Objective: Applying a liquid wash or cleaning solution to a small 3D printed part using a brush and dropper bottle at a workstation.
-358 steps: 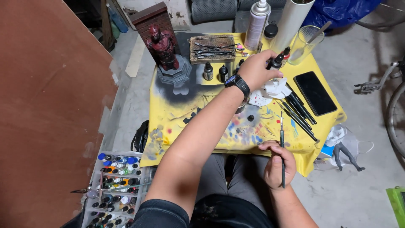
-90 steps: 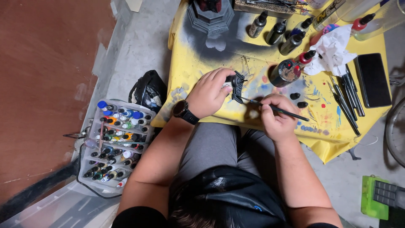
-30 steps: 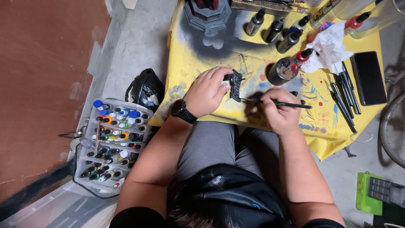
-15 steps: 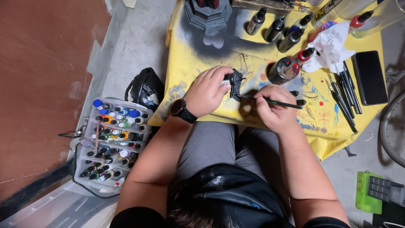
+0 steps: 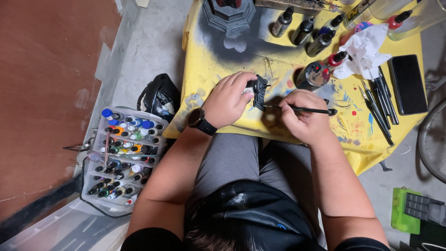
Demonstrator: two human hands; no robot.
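Nearest, on the floor off the table's L side: clear plastic tray (image 5: 93, 183) packed w/ small dropper paint bottles, caps blue, orange, green, white, black; black bag (image 5: 159, 96) just beyond it. Off the R side, a green box (image 5: 402, 210) on the floor.

At the near edge of the yellow-covered table (image 5: 204, 69): left hand (image 5: 228, 100), watch on wrist, fingers curled tight round a small dark ribbed part (image 5: 259, 91). Part's long axis runs near-to-far, slightly tilted; held just above the cloth. Right hand (image 5: 304, 116) clenched in a pen grip on a thin black brush (image 5: 302, 110); brush lies roughly parallel to the near edge, tip toward the part & meeting it, handle end pointing R. Both forearms come in from the near side, elbows apart.

Mid-table, R: row of black brushes (image 5: 380, 104), dark flat phone (image 5: 408, 84), crumpled white tissue (image 5: 362, 51), red-capped bottle (image 5: 320, 72). Far edge: dark dropper bottles (image 5: 304, 30), grey figure base (image 5: 228, 14) over black overspray.
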